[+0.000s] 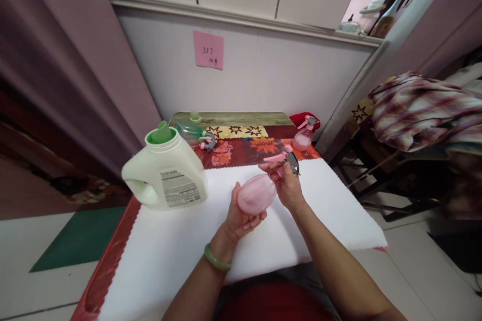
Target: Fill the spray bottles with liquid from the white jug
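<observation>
A pink spray bottle [257, 194] lies tilted across my two hands above the white cloth, its trigger head [282, 159] towards the upper right. My left hand [241, 215] cups the rounded bottle body from below, a green bangle on its wrist. My right hand [289, 185] is closed around the neck and the pink and grey trigger head. Cloudy pink contents show through the clear wall. To the left stands a large pale green jug [176, 170] with a green spout in its open top and a printed label.
Behind the jug, a green spray bottle [192, 131] lies on its side near a small green cap [195, 117]. A second pink spray bottle [303, 136] stands at the back right. White cloth [169, 256] covers the table's front. A plaid cloth [417, 110] hangs at right.
</observation>
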A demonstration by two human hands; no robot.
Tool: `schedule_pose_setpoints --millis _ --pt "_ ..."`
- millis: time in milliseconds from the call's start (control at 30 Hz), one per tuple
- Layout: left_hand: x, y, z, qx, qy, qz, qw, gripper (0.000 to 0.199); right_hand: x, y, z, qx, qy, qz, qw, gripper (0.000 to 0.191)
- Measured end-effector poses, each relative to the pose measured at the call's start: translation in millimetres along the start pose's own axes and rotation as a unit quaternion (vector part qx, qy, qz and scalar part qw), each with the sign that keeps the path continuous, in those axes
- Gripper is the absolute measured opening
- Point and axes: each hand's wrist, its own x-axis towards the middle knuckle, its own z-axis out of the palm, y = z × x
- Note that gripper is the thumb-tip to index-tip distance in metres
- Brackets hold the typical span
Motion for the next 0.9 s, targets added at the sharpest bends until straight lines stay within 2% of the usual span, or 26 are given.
schedule_pose_setpoints --millis 100,300,433,600,767,900 --pt "0 0 1.3 0.010 0.022 0.008 1.000 0.108 0 3 2 -0.021 0.028 -0.032 0.999 0.054" --pt "0 -2 2.5 0.017 0.043 0.036 0.998 0.104 -2 10 1 -0.046 0.006 -0.041 0.998 0.047" --pt "1 -2 4.3 0.019 0.034 0.071 0.997 0.101 -1 8 1 -0.056 -0.009 -0.008 0.998 0.047" --pt "0 -4 7.0 0.034 0.059 0.091 0.993 0.098 -1 6 2 -0.053 0.003 0.055 0.997 0.046" --pt "1 -7 8.5 0.052 0.075 0.125 0.988 0.095 0 5 4 -0.006 0.011 0.067 0.998 0.045" --pt "5 -13 8.9 0.084 0.097 0.182 0.975 0.088 5 2 5 -0.007 0.007 0.057 0.998 0.046"
